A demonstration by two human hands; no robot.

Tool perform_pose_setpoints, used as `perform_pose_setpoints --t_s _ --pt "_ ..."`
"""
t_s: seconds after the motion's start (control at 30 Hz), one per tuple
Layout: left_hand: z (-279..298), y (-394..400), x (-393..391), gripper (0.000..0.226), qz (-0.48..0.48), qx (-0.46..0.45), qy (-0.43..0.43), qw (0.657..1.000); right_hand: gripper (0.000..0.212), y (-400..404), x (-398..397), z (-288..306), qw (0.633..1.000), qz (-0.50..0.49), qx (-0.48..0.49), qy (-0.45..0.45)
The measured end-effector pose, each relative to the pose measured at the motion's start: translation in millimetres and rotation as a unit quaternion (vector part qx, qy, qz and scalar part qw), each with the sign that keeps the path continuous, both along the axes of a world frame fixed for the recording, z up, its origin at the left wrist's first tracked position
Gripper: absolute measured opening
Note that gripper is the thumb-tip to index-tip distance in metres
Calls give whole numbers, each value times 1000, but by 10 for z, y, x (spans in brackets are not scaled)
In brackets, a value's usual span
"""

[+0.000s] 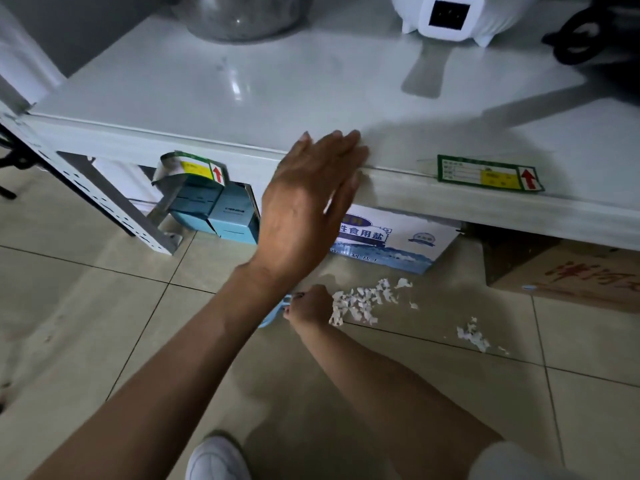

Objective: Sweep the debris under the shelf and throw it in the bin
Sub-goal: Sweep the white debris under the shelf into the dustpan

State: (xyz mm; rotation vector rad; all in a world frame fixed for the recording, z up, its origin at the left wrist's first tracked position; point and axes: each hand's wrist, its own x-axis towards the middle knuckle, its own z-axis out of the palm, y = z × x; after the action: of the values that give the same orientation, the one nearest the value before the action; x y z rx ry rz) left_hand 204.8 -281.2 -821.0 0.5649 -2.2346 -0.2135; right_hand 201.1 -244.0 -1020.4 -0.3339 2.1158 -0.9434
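Observation:
White paper scraps [363, 301] lie heaped on the tiled floor in front of the white shelf [450, 199]; a smaller clump [472, 336] lies further right. My right hand [310, 306] is low at the heap's left edge, closed around a light blue handle [277, 311], most of which my left arm hides. My left hand [311, 202] is raised with flat, spread fingers, its fingertips at the shelf's front edge. No bin is in view.
Under the shelf stand light blue boxes [221, 216], a white and blue salt carton [398, 242] and a brown cardboard box [571, 271]. A slanted metal shelf post [114, 206] meets the floor at left. A white appliance [450, 19] sits on the shelf top. My white shoe [216, 460] is below.

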Motion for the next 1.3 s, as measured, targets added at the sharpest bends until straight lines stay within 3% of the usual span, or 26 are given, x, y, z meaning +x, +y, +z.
perform_pose_setpoints --t_s 0.23,0.43,0.7,0.9,1.03,1.1,1.2,1.3 --pt "-118 110 -280 29 43 -52 51 996 18 329 -408 -103 994 38 62 76" --pt "-186 81 -347 27 45 -89 87 991 29 915 -958 -325 993 -27 96 65" --pt "-200 70 -342 28 36 -89 78 992 24 1411 -1456 -168 981 -109 136 80" --pt "-198 90 -351 28 41 -92 76 992 31 1312 -1471 -148 985 -141 87 45" --pt "-214 84 -350 27 41 -93 78 992 19 954 -1270 89 993 -113 41 12" --pt "-220 74 -352 28 41 -96 74 992 28 815 -1249 128 993 -103 53 19" --pt "-231 61 -349 29 38 -101 72 992 38 858 -1371 137 984 -156 75 35" --pt "-240 58 -357 30 39 -100 73 992 24 1201 -1609 137 975 -211 67 3"
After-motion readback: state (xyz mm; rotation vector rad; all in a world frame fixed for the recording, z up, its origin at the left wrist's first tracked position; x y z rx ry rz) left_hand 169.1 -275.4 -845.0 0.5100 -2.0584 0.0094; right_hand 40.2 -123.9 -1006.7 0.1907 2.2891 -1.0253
